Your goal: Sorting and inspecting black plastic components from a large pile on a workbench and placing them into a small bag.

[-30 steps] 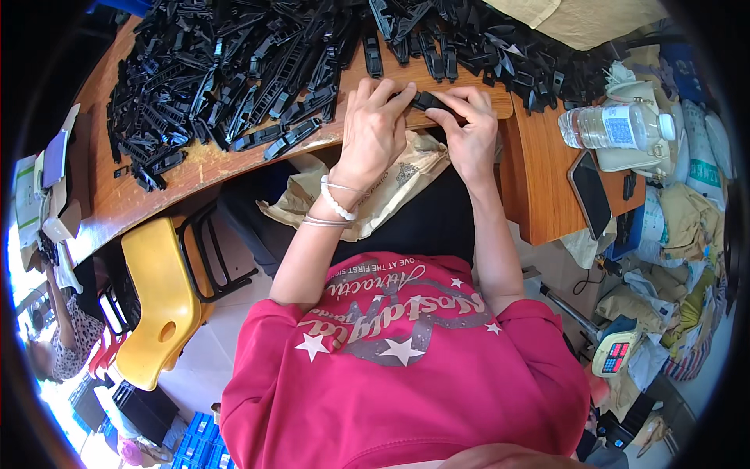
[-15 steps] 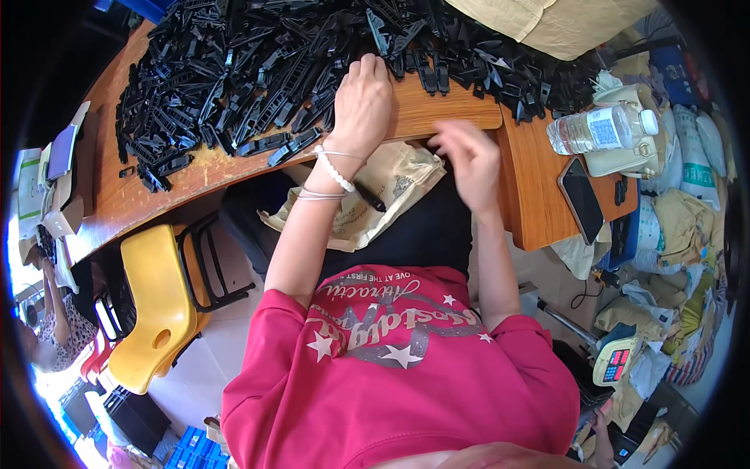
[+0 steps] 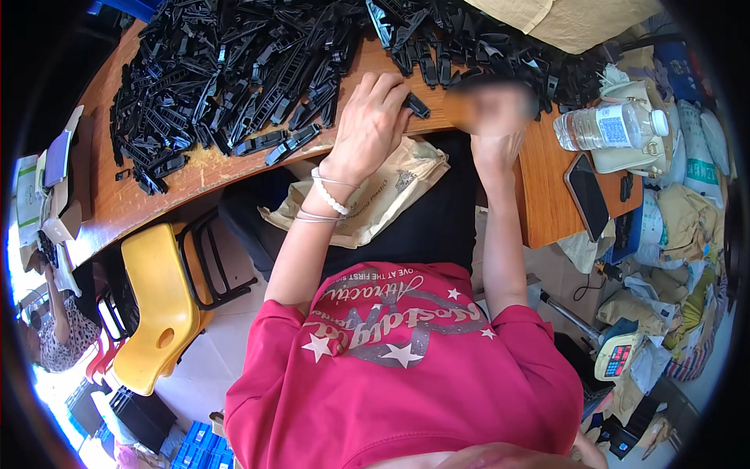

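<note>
A person's left hand [image 3: 373, 117] pinched one black plastic part [image 3: 416, 105] at the near edge of the pile of black parts [image 3: 258, 70]; the right hand [image 3: 491, 109] (blurred, grip unreadable) hovered just beside, most parts seemingly unsorted.

Single head view, fisheye, looking steeply down over own torso onto wooden table [image 3: 547, 195], close range

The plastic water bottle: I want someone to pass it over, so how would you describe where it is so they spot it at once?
Start at the wooden table and follow it to its right end, past the heap of black plastic parts. The clear plastic water bottle lies there on its side, just above a dark phone. It is the only see-through thing there, with a white cap.
</note>
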{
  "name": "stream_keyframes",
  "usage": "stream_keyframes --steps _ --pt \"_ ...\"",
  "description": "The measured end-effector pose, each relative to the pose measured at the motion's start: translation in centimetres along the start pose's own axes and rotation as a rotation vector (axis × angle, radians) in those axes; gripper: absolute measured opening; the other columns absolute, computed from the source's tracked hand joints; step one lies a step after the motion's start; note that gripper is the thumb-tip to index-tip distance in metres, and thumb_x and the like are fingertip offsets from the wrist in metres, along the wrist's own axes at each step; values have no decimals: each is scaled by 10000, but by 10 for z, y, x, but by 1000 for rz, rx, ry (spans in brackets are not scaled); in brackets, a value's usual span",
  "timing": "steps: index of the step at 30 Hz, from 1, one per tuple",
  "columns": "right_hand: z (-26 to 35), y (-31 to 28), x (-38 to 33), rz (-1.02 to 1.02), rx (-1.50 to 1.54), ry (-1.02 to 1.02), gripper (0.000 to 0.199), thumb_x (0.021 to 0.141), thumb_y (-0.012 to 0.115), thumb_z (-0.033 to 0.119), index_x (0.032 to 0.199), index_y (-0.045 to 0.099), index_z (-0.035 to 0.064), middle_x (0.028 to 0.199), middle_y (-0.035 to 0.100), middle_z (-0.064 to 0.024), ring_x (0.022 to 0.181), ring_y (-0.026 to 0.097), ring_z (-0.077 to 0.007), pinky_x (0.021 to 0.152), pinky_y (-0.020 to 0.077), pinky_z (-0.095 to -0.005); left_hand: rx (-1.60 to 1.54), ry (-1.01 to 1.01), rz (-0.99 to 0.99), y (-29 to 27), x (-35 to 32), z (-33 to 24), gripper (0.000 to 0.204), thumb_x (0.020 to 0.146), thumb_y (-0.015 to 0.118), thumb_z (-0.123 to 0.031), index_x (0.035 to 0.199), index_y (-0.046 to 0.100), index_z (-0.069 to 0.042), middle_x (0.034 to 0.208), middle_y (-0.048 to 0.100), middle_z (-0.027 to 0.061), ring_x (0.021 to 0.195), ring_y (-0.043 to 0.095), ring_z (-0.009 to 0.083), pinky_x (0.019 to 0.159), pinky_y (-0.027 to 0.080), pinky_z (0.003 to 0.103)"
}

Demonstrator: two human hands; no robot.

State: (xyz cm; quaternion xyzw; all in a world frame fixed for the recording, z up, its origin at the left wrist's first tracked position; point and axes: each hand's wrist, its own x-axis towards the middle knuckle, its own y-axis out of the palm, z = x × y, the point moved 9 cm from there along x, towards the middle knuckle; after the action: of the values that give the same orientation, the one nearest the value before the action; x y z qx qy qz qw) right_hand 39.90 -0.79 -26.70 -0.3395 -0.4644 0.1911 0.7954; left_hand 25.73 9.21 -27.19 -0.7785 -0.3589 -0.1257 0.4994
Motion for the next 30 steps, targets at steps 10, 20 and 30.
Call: stream_keyframes --steps 10,20,30 --pt "-15 21 10 155 457 148 99 790 734 -22 847 653 -31 1026 584 -81 642 613 -132 577 496 -267 -53 -26 -98 5 -6 1 266 755 732 -50 999 642 4 1044 559 118 946 524 308 828 471 399" --pt "-18 25 9 61 429 160 181 800 736 -6 933 613 1 905 614 -80 626 606 -139 546 496 -269 -16 -89 -95 4 -5 5 318 750 747 -65 1041 633 -9 1030 564 117 937 532 310 809 479 396" --pt "-21 19 0 113 494 264 185 805 731 22 960 651 -40 882 622 -81 667 634 -141 574 516 -263 -70 -99 -124 -2 -8 10 270 754 742 -45 1005 651 -8 993 572 118 913 537 308 790 480 382"
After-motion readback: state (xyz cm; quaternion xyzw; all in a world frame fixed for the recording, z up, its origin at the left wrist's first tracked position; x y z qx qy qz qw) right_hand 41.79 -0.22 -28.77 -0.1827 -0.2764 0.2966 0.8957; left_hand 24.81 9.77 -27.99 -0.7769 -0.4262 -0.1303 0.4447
